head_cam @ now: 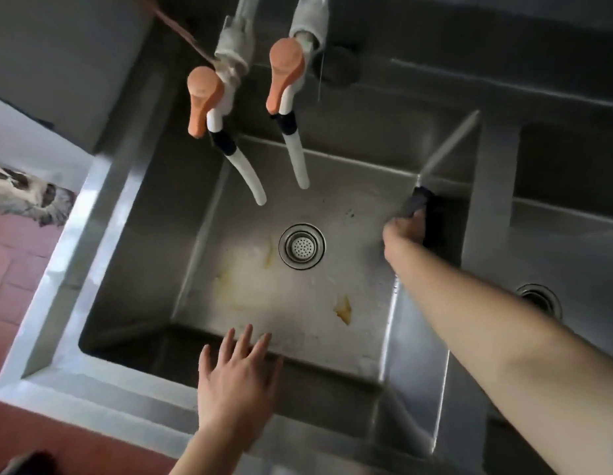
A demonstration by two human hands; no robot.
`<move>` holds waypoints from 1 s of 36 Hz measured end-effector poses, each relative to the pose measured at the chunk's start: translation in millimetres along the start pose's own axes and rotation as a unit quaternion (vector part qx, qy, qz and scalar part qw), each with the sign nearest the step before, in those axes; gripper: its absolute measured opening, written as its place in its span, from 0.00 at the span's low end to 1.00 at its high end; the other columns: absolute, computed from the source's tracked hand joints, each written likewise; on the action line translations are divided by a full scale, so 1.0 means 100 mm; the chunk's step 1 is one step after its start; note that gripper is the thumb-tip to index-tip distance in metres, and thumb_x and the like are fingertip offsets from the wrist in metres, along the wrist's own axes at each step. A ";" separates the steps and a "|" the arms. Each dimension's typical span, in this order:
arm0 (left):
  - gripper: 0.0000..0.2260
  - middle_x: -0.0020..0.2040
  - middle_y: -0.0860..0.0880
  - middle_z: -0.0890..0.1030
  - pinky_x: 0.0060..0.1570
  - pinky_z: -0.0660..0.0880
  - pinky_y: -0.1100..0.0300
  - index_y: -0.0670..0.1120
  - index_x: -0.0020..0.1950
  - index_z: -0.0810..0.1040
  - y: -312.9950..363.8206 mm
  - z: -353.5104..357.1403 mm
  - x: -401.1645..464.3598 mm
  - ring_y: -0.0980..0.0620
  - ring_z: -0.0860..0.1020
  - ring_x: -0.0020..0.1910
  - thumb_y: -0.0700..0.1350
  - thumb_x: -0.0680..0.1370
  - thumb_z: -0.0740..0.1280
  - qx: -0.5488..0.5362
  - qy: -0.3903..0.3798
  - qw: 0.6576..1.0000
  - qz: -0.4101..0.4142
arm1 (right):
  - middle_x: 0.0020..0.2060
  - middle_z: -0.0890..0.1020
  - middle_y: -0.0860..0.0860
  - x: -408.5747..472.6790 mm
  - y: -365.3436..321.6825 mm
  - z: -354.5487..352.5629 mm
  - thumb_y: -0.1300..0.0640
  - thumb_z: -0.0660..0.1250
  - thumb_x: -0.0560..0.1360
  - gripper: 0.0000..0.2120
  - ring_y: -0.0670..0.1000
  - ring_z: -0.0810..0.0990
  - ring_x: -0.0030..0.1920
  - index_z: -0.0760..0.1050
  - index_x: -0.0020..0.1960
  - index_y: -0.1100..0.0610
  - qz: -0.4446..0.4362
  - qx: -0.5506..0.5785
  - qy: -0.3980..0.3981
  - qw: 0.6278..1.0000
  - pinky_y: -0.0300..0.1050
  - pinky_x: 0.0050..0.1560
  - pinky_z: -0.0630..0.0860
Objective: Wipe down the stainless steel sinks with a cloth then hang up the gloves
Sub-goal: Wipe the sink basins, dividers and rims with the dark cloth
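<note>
While the right hand reaches down into the left basin of a stainless steel double sink, its fingers curl round a dark cloth and press it against the basin's right wall, near the far right corner. Only the back of this hand and the wrist show; the fingertips are hidden behind the cloth. Above the near rim, the left hand is held flat, palm down, fingers straight and spread, holding nothing; whether it touches the rim cannot be told.

On the basin floor, a round perforated drain strainer sits near the centre, with yellowish stains between it and the near wall. Two taps with orange lever handles, the left tap and the right tap, project over the far wall, each ending in a white hose spout bound with dark tape. To the right, beyond the dividing wall, lies the second basin, its drain partly hidden by the right forearm. Red floor tiles show at left.
</note>
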State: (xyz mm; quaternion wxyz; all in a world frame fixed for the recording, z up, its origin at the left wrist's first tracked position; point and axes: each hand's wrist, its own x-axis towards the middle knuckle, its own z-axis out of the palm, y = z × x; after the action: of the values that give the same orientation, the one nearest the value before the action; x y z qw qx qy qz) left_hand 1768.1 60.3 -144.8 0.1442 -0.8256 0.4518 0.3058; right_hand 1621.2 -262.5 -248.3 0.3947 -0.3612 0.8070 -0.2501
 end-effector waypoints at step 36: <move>0.31 0.82 0.48 0.47 0.77 0.49 0.46 0.50 0.81 0.49 2.42 -0.41 2.64 0.45 0.47 0.81 0.53 0.81 0.58 -0.076 -0.040 0.990 0.110 | 0.79 0.56 0.51 0.35 -0.57 -1.37 0.46 0.57 0.77 0.30 0.54 0.50 0.80 0.56 0.79 0.48 -0.361 -0.342 0.019 0.867 0.68 0.73 0.50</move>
State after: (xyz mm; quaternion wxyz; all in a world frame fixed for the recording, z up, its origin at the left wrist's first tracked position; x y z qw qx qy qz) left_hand 1688.4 -267.3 -272.1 0.0646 -0.7665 0.5094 0.3858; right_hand 1516.1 -309.1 -147.9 0.1130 -0.7349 0.6625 -0.0907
